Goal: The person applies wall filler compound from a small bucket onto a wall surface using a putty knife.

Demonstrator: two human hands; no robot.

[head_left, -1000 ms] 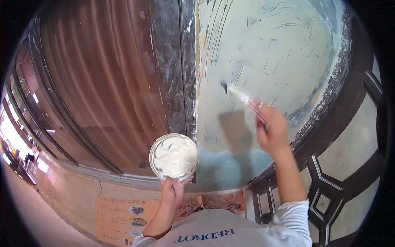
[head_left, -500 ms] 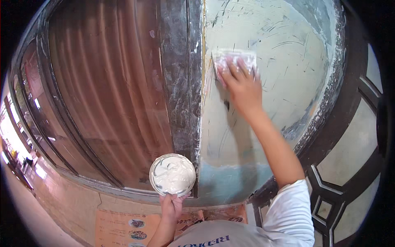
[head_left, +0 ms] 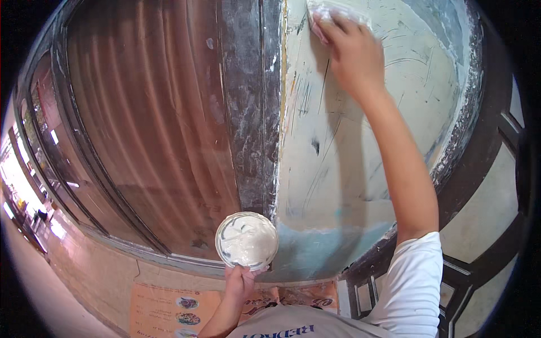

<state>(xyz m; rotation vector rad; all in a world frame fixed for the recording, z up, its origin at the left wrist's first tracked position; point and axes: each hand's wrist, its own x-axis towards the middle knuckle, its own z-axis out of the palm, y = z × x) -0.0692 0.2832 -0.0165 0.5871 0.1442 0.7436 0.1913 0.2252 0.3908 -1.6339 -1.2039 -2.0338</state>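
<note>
My left hand (head_left: 241, 283) grips the near rim of a round, shallow container (head_left: 218, 249) and holds it low in front of the wall. Thick white putty (head_left: 249, 241) fills it, with darker streaks showing through. High on the cream-coated wall (head_left: 406, 96), my right hand (head_left: 359, 59) presses a flat, white-smeared putty spreader (head_left: 338, 11) against the surface, fingers spread over its back. The spreader's upper edge lies close to the top of the view. Dark scratches and marks run across the coated wall, and a bare blue-green band (head_left: 315, 250) shows at its bottom.
Left of the wall stands a dark, white-smudged post (head_left: 251, 112), then a glass pane with a brownish curtain (head_left: 152, 124) behind it. A dark framed panel (head_left: 479, 203) is at the right. An orange printed sheet (head_left: 158, 307) lies on the floor below.
My right hand has slid the spreader upward along the wall, slightly to the right. The putty container in my left hand has shifted a little to the right.
</note>
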